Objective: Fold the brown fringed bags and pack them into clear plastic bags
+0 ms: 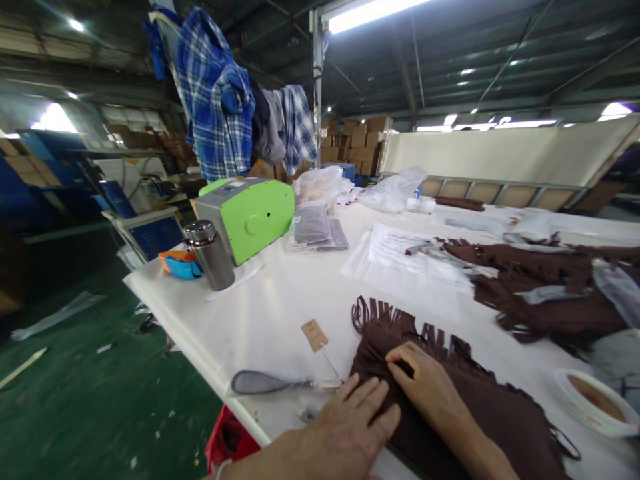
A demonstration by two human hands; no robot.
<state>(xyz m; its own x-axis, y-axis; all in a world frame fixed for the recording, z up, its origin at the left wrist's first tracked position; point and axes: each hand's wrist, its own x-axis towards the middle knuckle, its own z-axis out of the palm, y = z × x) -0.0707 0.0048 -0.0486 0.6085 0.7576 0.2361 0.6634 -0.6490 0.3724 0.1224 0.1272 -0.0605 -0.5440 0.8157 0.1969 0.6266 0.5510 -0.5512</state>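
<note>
The long white work table point(280, 300) carries everything, and on its near end, directly under both hands, lies the dark brown fringed suede-like garment point(450, 393), spread flat with its tassel edge pointing away from the fingers. Well beyond the hands to the right sits a heap of the same brown fringed cloth point(550, 287), some of it half in clear bags, and straight ahead lie flat transparent printed polybags point(400, 260). Far off to the left stand a lime-green and grey machine housing point(247, 213) and a steel flask with a dark cap point(210, 253). The left hand point(345, 427) rests flat and open on the garment's near edge, fingers spread, clasping nothing. The right hand point(425, 383) lies just beside it, its fingertips curled and nipping a small fold of the brown cloth. The step looks like smoothing and folding the piece at its corner; the next move would call for the flat hand to pin the cloth while the pinched fold is drawn over evenly, without tangling the fringe. Just left of the flat hand lies a small tan card hang tag on a thin string point(315, 333), and nearer the table edge a grey flat handled tool point(265, 383). Print on the tag and bags is too blurred to read.
</note>
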